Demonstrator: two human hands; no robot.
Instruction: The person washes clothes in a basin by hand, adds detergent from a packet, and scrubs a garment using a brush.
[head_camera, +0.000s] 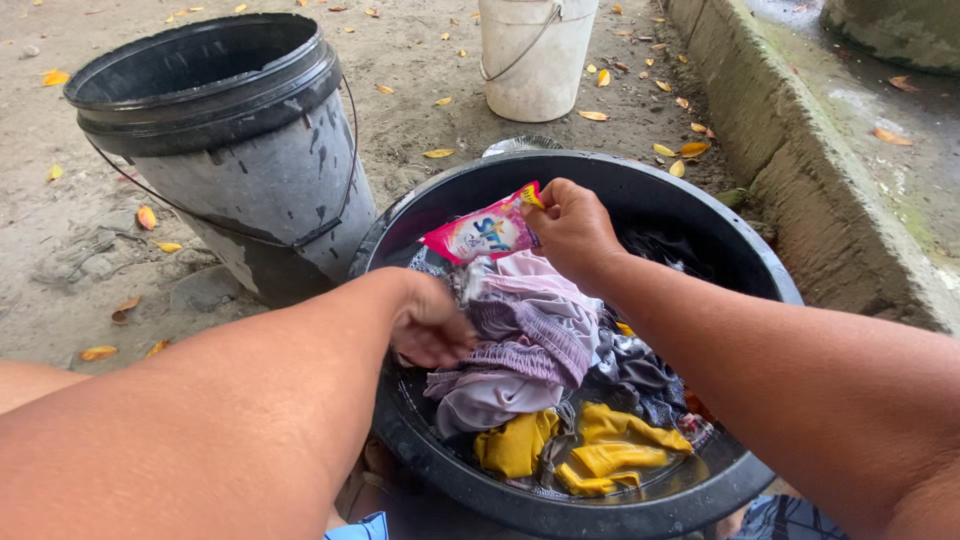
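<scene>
A wide black basin (690, 200) sits on the ground in front of me, full of wet clothes: pale purple cloth (540, 330) on top, yellow cloth (610, 450) lower down in murky water. My right hand (570, 225) holds a small pink detergent sachet (480, 232) over the far side of the basin, tilted with one end down to the left. My left hand (430, 320) is curled and pressed into the purple cloth near the basin's left side; whether it grips the cloth is unclear.
A large black bucket (230, 140) with a wire handle stands left of the basin. A white bucket (535, 55) stands behind. A concrete curb (800, 170) runs along the right. Yellow leaves lie on the sandy ground (60, 240).
</scene>
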